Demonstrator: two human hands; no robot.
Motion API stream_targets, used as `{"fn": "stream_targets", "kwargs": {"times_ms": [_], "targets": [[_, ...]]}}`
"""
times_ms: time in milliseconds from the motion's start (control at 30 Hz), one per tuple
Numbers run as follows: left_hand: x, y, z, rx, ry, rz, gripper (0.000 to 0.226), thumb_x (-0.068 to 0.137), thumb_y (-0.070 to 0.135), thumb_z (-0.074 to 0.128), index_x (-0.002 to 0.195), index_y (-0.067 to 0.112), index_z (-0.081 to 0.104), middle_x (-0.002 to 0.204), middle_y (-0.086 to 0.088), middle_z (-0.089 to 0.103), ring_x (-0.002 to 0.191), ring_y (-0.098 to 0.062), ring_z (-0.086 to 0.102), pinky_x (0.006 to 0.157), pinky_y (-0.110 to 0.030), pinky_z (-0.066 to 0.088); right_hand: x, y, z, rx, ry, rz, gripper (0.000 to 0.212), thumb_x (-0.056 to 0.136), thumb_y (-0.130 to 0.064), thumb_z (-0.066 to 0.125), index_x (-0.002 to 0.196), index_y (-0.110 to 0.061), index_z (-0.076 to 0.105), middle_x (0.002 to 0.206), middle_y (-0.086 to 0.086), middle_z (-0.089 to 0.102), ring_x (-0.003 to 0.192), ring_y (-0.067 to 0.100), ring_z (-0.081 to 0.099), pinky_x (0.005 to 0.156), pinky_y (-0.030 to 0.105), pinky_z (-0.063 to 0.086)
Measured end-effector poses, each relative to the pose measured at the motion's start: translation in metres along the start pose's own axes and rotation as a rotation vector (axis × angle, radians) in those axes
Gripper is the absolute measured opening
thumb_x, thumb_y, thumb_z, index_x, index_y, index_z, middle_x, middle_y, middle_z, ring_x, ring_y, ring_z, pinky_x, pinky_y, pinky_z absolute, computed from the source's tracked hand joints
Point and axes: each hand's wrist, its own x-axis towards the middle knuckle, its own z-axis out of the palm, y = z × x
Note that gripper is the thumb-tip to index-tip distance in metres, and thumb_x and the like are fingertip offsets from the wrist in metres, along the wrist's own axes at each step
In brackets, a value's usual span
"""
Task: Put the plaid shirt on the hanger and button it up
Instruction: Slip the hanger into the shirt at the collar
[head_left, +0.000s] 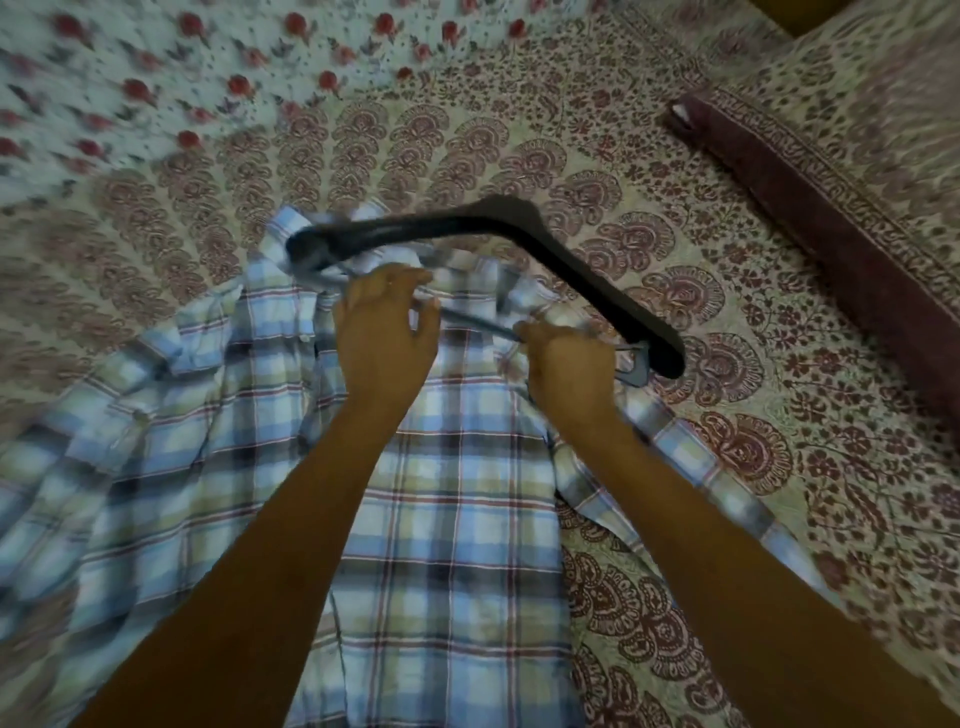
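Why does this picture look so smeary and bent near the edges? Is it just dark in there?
Head view: dim, warm indoor light with no glare; motion blur smears the plaid shirt at its collar, the hanger end and the bedspread at left; the wide-angle lens bows the pattern toward the corners.

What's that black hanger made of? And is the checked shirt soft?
The hanger looks like matte black plastic, maybe painted wood: thick, smooth, with no shine. The plaid shirt looks like thin woven cotton, probably soft: it folds and wrinkles loosely.
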Motion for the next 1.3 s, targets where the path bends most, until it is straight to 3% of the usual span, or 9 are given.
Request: {"fn": "stream_targets", "kwargs": {"times_ms": [200,433,533,600,733,800,1000,1133,1300], "targets": [[0.001,-0.045,-0.035,0.442,-0.156,-0.245,0.074,0.089,0.039,0.056,0.146,0.016,0.016,0.152,-0.014,0.024,0.141,-0.033,0.019,0.112,-0.054,0.015,-0.027,-0.068,0.013,0.088,0.181,-0.328,0.041,0.056,0.0,0.045,0.078,-0.018,0.074,0.058,-0.003,0.067,0.05,0.016,0.061,0.045,0.015,0.041],[-0.014,-0.115,-0.069,0.335,-0.21,-0.485,0.053,0.086,0.032,0.061,0.132,0.016,0.042,0.124,-0.018,0.052,0.122,-0.039,0.041,0.107,-0.058,0.024,-0.054,-0.106,0.023,0.228,0.212,-0.415,0.041,0.072,0.0,0.038,0.084,-0.012,0.075,0.079,0.0,0.074,0.068,0.017,0.069,0.065,0.022,0.055],[-0.017,-0.131,-0.078,0.215,-0.179,-0.428,0.037,0.091,0.028,0.057,0.125,0.014,0.049,0.108,-0.019,0.063,0.099,-0.039,0.057,0.086,-0.046,0.043,-0.056,-0.12,0.025,0.197,0.189,-0.456,0.039,0.076,-0.004,0.039,0.086,-0.012,0.075,0.08,0.0,0.074,0.072,0.016,0.07,0.074,0.025,0.055],[-0.019,-0.136,-0.082,0.15,-0.122,-0.429,0.034,0.092,0.026,0.056,0.123,0.015,0.05,0.106,-0.018,0.064,0.095,-0.039,0.058,0.082,-0.045,0.044,-0.052,-0.125,0.029,0.183,0.194,-0.443,0.038,0.077,-0.004,0.04,0.087,-0.013,0.074,0.083,0.0,0.074,0.077,0.017,0.07,0.081,0.028,0.054],[-0.013,-0.158,-0.1,0.101,0.029,-0.524,0.027,0.091,0.018,0.053,0.118,0.014,0.052,0.106,-0.018,0.063,0.099,-0.041,0.056,0.097,-0.052,0.038,-0.03,-0.141,0.038,0.187,0.236,-0.348,0.03,0.081,-0.003,0.055,0.107,-0.01,0.066,0.107,0.007,0.069,0.104,0.023,0.06,0.101,0.035,0.039],[-0.009,-0.173,-0.11,0.071,0.079,-0.56,0.024,0.092,0.018,0.053,0.115,0.013,0.051,0.105,-0.019,0.063,0.097,-0.041,0.057,0.096,-0.056,0.04,-0.021,-0.145,0.037,0.231,0.219,-0.243,0.029,0.082,-0.011,0.059,0.111,-0.011,0.06,0.11,0.01,0.064,0.106,0.024,0.05,0.094,0.035,0.036],[0.004,-0.213,-0.125,0.154,0.015,-0.63,0.024,0.092,0.018,0.053,0.112,0.004,0.049,0.101,-0.025,0.061,0.094,-0.044,0.058,0.089,-0.057,0.044,0.002,-0.149,0.056,0.3,-0.005,0.013,0.021,0.08,-0.018,0.049,0.094,-0.012,0.063,0.091,0.01,0.064,0.082,0.032,0.062,0.068,0.039,0.05],[0.02,-0.233,-0.119,0.097,-0.089,-0.65,0.03,0.091,0.022,0.055,0.115,0.004,0.05,0.106,-0.025,0.061,0.098,-0.043,0.058,0.089,-0.055,0.046,0.036,-0.148,0.08,0.205,-0.243,0.11,0.026,0.086,-0.015,0.054,0.11,-0.007,0.059,0.106,0.017,0.06,0.097,0.037,0.056,0.077,0.043,0.047],[0.042,-0.264,-0.131,0.054,-0.153,-0.574,0.036,0.091,0.023,0.055,0.119,0.001,0.048,0.108,-0.027,0.059,0.098,-0.042,0.057,0.08,-0.045,0.043,0.08,-0.155,0.113,0.172,-0.318,0.046,0.034,0.089,-0.03,0.054,0.114,-0.008,0.054,0.111,0.016,0.055,0.101,0.036,0.053,0.077,0.04,0.044]]}}
